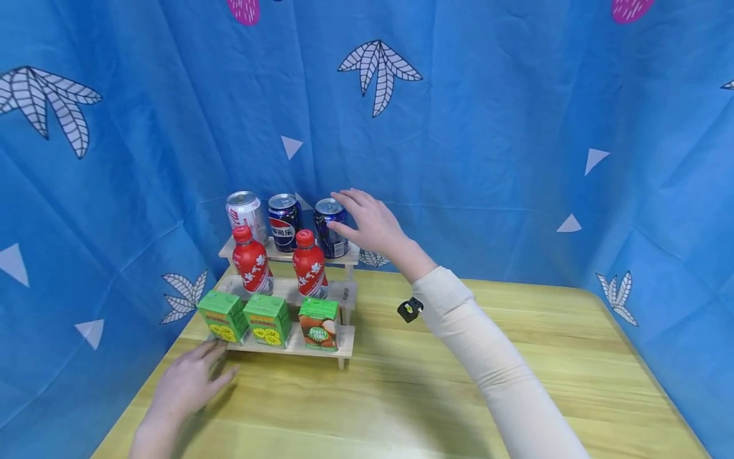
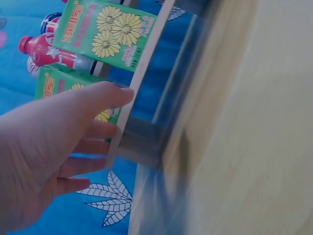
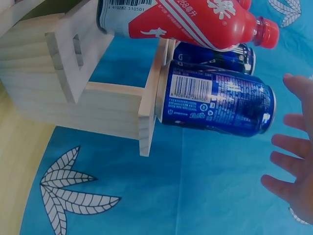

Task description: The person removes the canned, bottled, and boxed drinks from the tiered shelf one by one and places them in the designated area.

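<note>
My right hand (image 1: 373,223) reaches over the top right of a three-tier wooden rack (image 1: 346,341), fingers spread and apart. In the right wrist view, its fingertips are just off the top end of a dark blue Pepsi can (image 3: 217,100). My left hand (image 1: 183,382) is at the rack's lower left corner with loosely extended fingers and holds nothing. In the left wrist view, its thumb overlaps the lowest board's edge (image 2: 128,110), in front of a green drink carton with yellow flowers (image 2: 54,78). The fingertips lie beside the board's end.
A second blue can (image 1: 283,223) and a white can (image 1: 246,217) share the top tier. Two red bottles (image 1: 252,261) stand on the middle tier. The lowest tier also bears a flowered carton (image 1: 267,322) and a green-brown carton (image 1: 318,325). Blue cloth (image 1: 487,127) surrounds the wooden table (image 1: 516,344).
</note>
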A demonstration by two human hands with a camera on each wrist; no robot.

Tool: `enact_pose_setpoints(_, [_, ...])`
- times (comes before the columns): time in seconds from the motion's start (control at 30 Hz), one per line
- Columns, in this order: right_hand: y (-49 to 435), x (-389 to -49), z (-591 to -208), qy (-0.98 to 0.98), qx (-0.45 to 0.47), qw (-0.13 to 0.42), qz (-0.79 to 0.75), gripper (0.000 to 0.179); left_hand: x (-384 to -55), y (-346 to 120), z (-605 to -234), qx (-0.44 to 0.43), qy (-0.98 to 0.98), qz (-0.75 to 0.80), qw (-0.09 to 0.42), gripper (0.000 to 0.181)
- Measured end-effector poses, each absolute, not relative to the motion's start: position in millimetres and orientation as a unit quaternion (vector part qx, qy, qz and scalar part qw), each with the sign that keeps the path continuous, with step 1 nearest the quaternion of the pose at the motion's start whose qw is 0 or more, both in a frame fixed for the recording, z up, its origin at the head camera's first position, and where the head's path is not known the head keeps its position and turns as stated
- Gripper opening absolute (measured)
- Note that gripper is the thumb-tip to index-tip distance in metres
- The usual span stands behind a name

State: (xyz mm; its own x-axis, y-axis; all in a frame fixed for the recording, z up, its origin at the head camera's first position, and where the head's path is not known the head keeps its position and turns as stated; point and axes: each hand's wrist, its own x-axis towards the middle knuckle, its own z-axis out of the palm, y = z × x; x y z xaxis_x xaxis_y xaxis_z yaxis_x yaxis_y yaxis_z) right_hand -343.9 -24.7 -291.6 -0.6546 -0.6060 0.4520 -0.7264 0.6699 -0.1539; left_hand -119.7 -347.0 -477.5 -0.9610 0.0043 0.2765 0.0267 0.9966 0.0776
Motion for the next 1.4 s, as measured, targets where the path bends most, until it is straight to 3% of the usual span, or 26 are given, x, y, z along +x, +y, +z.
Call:
enact_pose_setpoints(0.33, [-40, -346, -299, -0.906, 0.365, 0.16, 0.142, 0.069, -116, -348, -478, -0.036, -0.989, -0.018, 0.142, 0.064])
enact_pose_setpoints(0.6, [-48, -353, -303, -0.911, 0.353, 0.157, 0.144, 0.076, -118, -352, -483, -0.075, -0.981, 0.011, 0.178, 0.067])
enact_pose_setpoints(0.97, [-56, -358, -310, -0.919, 0.33, 0.13, 0.17, 0.08, -114, -354, -485, -0.089, -0.98, 0.047, 0.173, 0.076])
enact_pose_setpoints(1.4, [-61, -359, -311, -0.906, 0.33, 0.152, 0.219, 0.079, -116, -358, -484, -0.089, -0.979, 0.036, 0.177, 0.077])
